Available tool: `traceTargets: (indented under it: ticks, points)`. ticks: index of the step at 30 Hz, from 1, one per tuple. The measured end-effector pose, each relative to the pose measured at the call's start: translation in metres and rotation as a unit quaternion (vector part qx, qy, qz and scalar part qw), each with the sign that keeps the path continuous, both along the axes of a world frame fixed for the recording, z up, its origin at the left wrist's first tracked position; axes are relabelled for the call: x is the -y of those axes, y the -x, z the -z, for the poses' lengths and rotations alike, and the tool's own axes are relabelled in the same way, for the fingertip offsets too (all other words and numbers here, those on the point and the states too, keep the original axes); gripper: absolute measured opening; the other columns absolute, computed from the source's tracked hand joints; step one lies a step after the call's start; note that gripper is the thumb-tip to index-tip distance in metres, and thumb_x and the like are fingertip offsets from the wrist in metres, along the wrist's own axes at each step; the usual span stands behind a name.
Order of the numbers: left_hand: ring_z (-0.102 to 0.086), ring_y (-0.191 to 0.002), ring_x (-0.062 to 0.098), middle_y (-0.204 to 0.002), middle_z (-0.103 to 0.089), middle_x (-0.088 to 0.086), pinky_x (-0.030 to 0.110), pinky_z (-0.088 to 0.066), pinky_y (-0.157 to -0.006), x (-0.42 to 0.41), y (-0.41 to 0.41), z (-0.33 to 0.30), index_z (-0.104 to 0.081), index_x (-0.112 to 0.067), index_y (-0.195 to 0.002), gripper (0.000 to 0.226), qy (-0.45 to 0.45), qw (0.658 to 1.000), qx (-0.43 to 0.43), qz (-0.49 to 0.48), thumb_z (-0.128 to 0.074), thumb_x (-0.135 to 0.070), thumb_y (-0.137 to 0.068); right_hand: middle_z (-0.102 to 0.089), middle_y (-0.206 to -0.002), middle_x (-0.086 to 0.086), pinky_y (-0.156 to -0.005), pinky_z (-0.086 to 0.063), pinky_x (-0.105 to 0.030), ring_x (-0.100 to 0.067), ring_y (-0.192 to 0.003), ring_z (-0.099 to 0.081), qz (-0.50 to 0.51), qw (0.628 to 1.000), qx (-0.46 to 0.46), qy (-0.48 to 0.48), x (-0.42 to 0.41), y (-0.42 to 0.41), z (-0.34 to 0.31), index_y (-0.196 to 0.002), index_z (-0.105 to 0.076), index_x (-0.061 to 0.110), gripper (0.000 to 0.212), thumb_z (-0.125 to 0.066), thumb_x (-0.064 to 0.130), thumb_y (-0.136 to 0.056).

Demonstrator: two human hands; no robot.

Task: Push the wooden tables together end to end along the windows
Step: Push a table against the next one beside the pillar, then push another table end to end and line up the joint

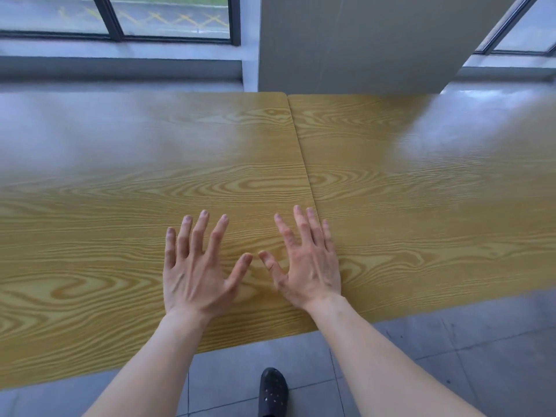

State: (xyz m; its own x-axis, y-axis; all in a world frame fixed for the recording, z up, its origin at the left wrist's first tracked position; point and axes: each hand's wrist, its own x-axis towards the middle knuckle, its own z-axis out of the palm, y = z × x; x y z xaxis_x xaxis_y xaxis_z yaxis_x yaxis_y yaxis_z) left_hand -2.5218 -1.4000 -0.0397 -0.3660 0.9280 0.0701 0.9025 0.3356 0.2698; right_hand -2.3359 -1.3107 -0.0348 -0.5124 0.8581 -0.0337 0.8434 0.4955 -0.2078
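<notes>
My left hand (195, 275) hovers or rests over the left wooden table (120, 206), fingers (204, 224) spread wide and holding nothing; whether the palm presses the surface I cannot tell. My right hand (307, 266) is also splayed and empty, its outer fingers lying right over the seam (301, 152) where the left table meets the right wooden table (421, 191).

Both tables run with their long axes left to right along the windows (150, 19), and their ends already sit touching or very nearly so, with only a thin dark line between them. The seam runs away from me, just right of my right hand, so that hand is nearer the joint. I judge any remaining push would go sideways, along the tables' length. A grey pillar (361, 40) stands behind the joint.
</notes>
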Motion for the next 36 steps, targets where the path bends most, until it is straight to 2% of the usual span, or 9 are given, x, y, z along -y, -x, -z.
traceTargets:
  ticks: [5, 10, 13, 18, 21, 25, 31, 36]
  points:
    - [-0.011, -0.160, 0.029, -0.171, -0.023, 0.004, 0.051, 0.000, -0.129, 0.017, -0.004, -0.079, -0.027, -0.035, -0.161, 0.085, -0.052, 0.999, -0.008, 0.009, -0.026, -0.081, -0.090, 0.008, -0.176, -0.005, -0.129, 0.003, -0.056, -0.027, -0.161, 0.014, 0.013, 0.999, 0.007, -0.032, 0.010, -0.016, -0.079, -0.166, -0.004, 0.039, 0.084, -0.018, 0.082, -0.096]
    - [-0.011, -0.160, 0.030, -0.171, -0.021, 0.005, 0.053, -0.001, -0.129, 0.043, -0.021, -0.176, -0.025, -0.034, -0.162, 0.087, -0.110, 0.992, -0.018, 0.053, -0.018, -0.084, -0.091, 0.013, -0.175, -0.006, -0.128, 0.006, -0.057, -0.028, -0.160, 0.013, 0.056, 0.995, -0.008, -0.086, 0.050, -0.054, -0.178, -0.164, 0.003, 0.040, 0.088, -0.007, 0.088, -0.091]
    - [-0.012, -0.159, 0.030, -0.171, -0.023, 0.006, 0.053, -0.003, -0.129, 0.055, -0.044, -0.229, -0.028, -0.032, -0.161, 0.088, -0.139, 0.986, -0.028, 0.084, -0.017, -0.084, -0.091, 0.019, -0.173, -0.004, -0.128, 0.009, -0.056, -0.028, -0.160, 0.017, 0.090, 0.989, -0.009, -0.116, 0.073, -0.093, -0.240, -0.162, 0.009, 0.043, 0.090, 0.000, 0.091, -0.087]
    - [-0.026, -0.155, 0.033, -0.165, -0.036, 0.008, 0.055, -0.010, -0.128, 0.056, -0.112, -0.310, -0.041, -0.030, -0.156, 0.087, -0.194, 0.972, -0.018, 0.128, -0.020, -0.083, -0.090, 0.024, -0.171, -0.003, -0.128, 0.012, -0.053, -0.026, -0.158, 0.024, 0.158, 0.972, -0.010, -0.171, 0.104, -0.181, -0.337, -0.162, 0.012, 0.043, 0.088, -0.003, 0.090, -0.089]
    - [-0.031, -0.152, 0.035, -0.161, -0.041, 0.011, 0.056, -0.014, -0.127, 0.045, -0.175, -0.352, -0.044, -0.028, -0.154, 0.086, -0.231, 0.958, -0.019, 0.168, -0.023, -0.082, -0.090, 0.024, -0.172, -0.002, -0.127, 0.016, -0.050, -0.024, -0.158, 0.025, 0.199, 0.958, -0.026, -0.205, 0.120, -0.249, -0.380, -0.163, 0.012, 0.044, 0.090, -0.001, 0.091, -0.087]
    - [-0.030, -0.153, 0.035, -0.163, -0.038, 0.011, 0.057, -0.014, -0.127, 0.033, -0.288, -0.397, -0.040, -0.028, -0.157, 0.085, -0.266, 0.935, -0.026, 0.231, -0.024, -0.080, -0.092, 0.021, -0.173, -0.001, -0.126, 0.018, -0.049, -0.024, -0.159, 0.023, 0.259, 0.936, -0.030, -0.237, 0.143, -0.360, -0.418, -0.163, 0.009, 0.045, 0.086, -0.009, 0.089, -0.091]
    - [-0.021, -0.157, 0.033, -0.169, -0.029, 0.009, 0.056, -0.007, -0.129, 0.027, -0.504, -0.440, -0.030, -0.031, -0.161, 0.086, -0.310, 0.891, -0.002, 0.333, -0.022, -0.082, -0.092, 0.013, -0.175, -0.004, -0.128, 0.011, -0.055, -0.028, -0.160, 0.016, 0.352, 0.895, -0.015, -0.274, 0.194, -0.567, -0.455, -0.165, 0.002, 0.043, 0.094, 0.006, 0.091, -0.084]
    - [-0.019, -0.158, 0.031, -0.169, -0.029, 0.008, 0.055, -0.007, -0.129, 0.034, -0.695, -0.460, -0.034, -0.028, -0.160, 0.084, -0.321, 0.851, 0.016, 0.414, -0.026, -0.080, -0.094, 0.008, -0.176, -0.004, -0.128, 0.010, -0.053, -0.027, -0.161, 0.014, 0.446, 0.850, 0.000, -0.281, 0.247, -0.744, -0.465, -0.166, -0.004, 0.041, 0.089, -0.007, 0.089, -0.091]
